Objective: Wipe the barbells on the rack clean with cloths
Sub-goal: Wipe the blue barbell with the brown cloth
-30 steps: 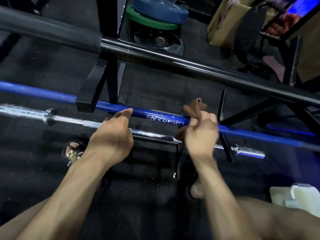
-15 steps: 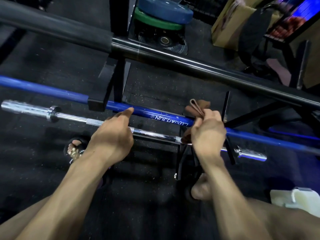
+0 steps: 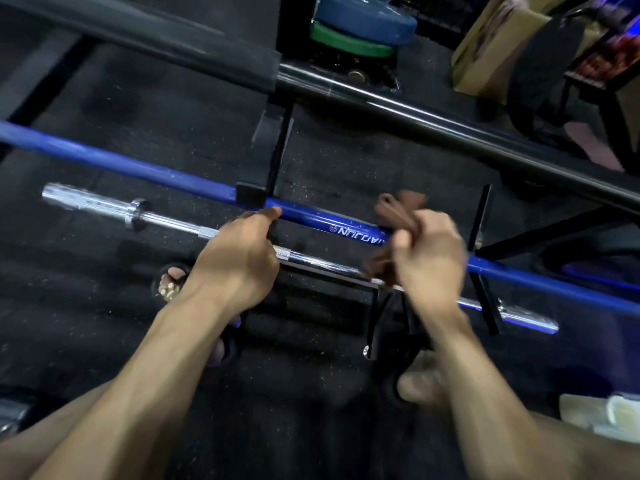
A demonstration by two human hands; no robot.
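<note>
Black rubber gym floor (image 3: 104, 306) spreads out under me, speckled with dust, weight plates (image 3: 363, 26) stacked at the top of the head view. Three bars lie across the rack (image 3: 273, 147): a thick black barbell (image 3: 450, 116) farthest off, the blue barbell (image 3: 138, 164) in the middle, the slim chrome bar (image 3: 173, 220) nearest me. My left hand (image 3: 239, 261) curls over the chrome bar, thumb stretched up to touch the blue one, steadying things. My right hand (image 3: 429, 258) is fisted round the brown cloth (image 3: 398, 209), bunched against the blue barbell beside its white lettering. I reckon I'm mid-wipe on the blue shaft. Next calls for keeping the cloth wrapped snug and running it along towards the right end, then on to the other bars.
</note>
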